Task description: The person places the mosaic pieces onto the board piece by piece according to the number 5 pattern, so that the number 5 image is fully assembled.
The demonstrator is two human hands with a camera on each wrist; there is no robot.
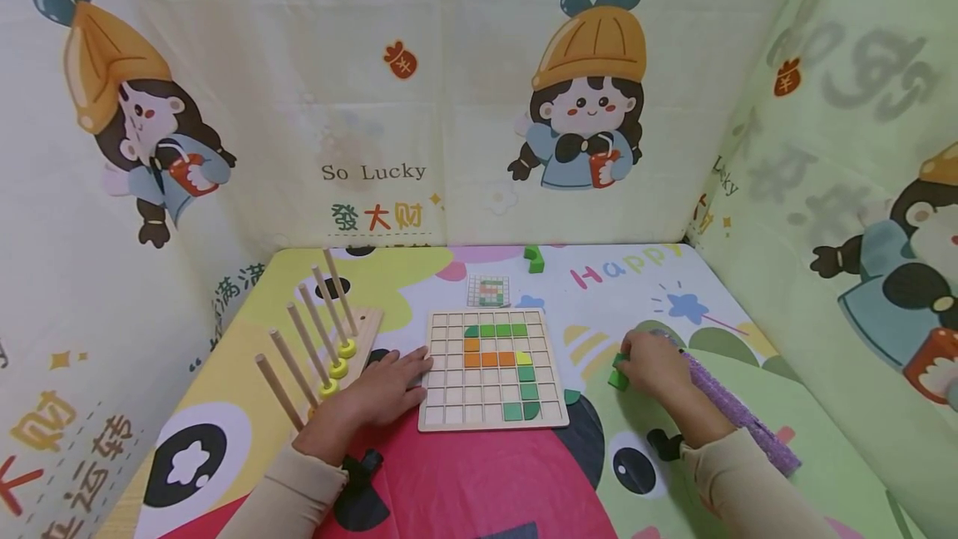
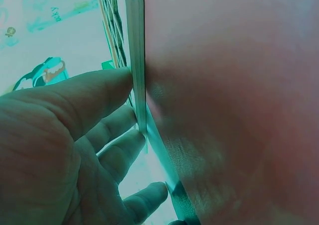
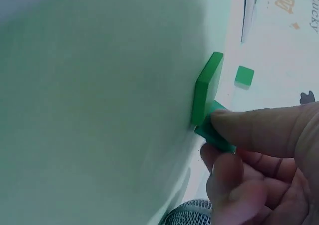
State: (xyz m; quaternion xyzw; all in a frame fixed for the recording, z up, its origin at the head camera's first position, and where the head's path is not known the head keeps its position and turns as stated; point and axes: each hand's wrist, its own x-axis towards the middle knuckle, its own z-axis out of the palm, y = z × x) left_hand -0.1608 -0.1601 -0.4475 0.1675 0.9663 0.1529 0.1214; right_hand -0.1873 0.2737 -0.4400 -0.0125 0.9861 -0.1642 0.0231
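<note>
A square wooden grid board (image 1: 449, 403) lies mid-table, with green, orange and yellow tiles (image 1: 497, 358) forming a bent path in its cells. At its left edge rests my left hand (image 1: 387, 389), fingers extended; in the left wrist view the fingertips meet the board's side (image 2: 138, 51). Off to the right of the board, my right hand (image 1: 660, 366) pinches a small dark green block (image 3: 215, 138) between thumb and fingers, seen close in the right wrist view. Right beside that block is a lighter green piece (image 3: 203, 93) on the table.
Left of the board stands a wooden rack of upright pegs (image 1: 314, 331) with yellow rings (image 1: 338, 368) at their bases. A small pattern card (image 1: 488, 289) lies behind the board, and green blocks (image 1: 534, 259) sit farther back. A purple mesh bag (image 1: 741, 414) is by my right forearm.
</note>
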